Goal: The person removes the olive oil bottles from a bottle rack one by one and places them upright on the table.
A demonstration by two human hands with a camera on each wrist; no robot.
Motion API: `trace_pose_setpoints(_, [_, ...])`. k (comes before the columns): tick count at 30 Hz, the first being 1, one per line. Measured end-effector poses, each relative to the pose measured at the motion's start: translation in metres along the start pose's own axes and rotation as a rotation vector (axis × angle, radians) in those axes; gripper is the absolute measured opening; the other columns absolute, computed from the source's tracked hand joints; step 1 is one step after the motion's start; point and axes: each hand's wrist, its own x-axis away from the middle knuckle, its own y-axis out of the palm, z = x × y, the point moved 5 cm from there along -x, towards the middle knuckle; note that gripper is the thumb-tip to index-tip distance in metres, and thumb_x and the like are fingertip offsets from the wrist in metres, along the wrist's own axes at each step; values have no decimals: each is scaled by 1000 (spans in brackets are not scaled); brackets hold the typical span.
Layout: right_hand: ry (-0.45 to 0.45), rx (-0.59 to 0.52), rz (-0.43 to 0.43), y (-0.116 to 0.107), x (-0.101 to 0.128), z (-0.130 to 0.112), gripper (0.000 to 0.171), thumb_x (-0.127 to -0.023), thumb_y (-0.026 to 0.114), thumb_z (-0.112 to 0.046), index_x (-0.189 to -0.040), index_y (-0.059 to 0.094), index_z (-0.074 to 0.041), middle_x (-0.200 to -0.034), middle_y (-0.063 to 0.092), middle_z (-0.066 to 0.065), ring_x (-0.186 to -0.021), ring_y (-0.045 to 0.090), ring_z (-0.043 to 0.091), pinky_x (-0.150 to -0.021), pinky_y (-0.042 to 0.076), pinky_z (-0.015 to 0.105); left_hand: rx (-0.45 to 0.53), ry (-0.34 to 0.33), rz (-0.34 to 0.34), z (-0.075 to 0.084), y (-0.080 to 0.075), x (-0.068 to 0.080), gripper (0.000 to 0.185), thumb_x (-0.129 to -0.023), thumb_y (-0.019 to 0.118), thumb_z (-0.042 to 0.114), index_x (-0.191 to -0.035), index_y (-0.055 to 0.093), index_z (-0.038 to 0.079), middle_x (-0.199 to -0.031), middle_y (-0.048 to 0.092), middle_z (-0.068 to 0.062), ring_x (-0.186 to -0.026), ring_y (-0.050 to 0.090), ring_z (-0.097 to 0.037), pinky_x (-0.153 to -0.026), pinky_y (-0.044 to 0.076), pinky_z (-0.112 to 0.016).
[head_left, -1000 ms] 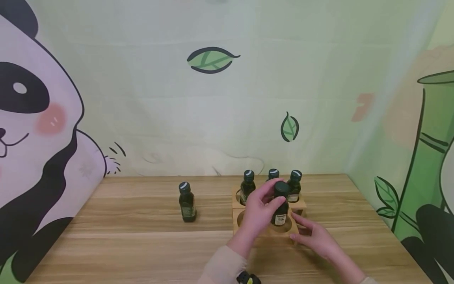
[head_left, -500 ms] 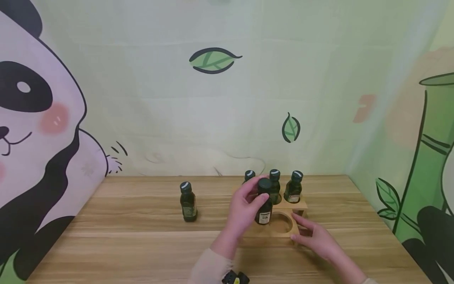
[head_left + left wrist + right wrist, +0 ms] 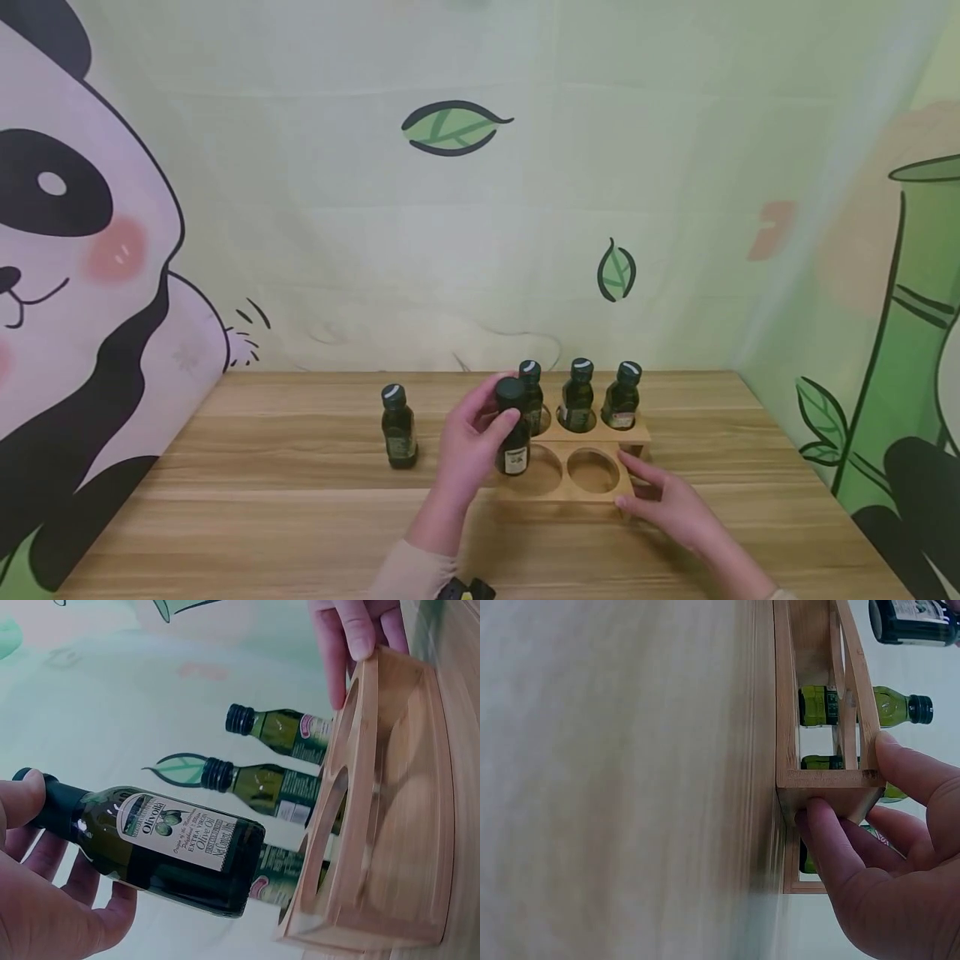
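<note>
My left hand [image 3: 461, 446] grips a small dark green olive oil bottle [image 3: 513, 446] around its black cap and neck. The bottle [image 3: 176, 847] shows a pale "Extra Virgin Olive Oil" label in the left wrist view. It hangs upright at the left end of a two-tier wooden rack [image 3: 573, 497], overlapping that end in the head view. Two bare round holes show in the rack's front tier. My right hand [image 3: 667, 500] holds the rack's right front corner, thumb on the upper edge and fingers against the end panel [image 3: 840, 801].
Three matching bottles stand in the rack's rear tier, among them the middle bottle [image 3: 576, 400] and the right bottle [image 3: 622, 404]. Another bottle [image 3: 399, 433] stands alone on the wooden table [image 3: 262, 500], left of the rack. A printed cloth backdrop [image 3: 337, 250] rises behind.
My left hand has carried the bottle leftward from over the front tier's right hole to the rack's left end, uncovering the rear bottles. My right hand stays at the rack's corner.
</note>
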Motion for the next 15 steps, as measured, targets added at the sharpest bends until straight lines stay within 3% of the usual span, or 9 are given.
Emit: trace_pose_setpoints(15, [9,41,7,0,1,-2,73,-84,80,-19,-146,46,-1,-145,40,33,-115,60,42,-88,55,42,-63,-1,51,2,-42,5,41,-89,70,-2,-130,62,1,-120,66,-18,-103,63,-26,-92,51,-34])
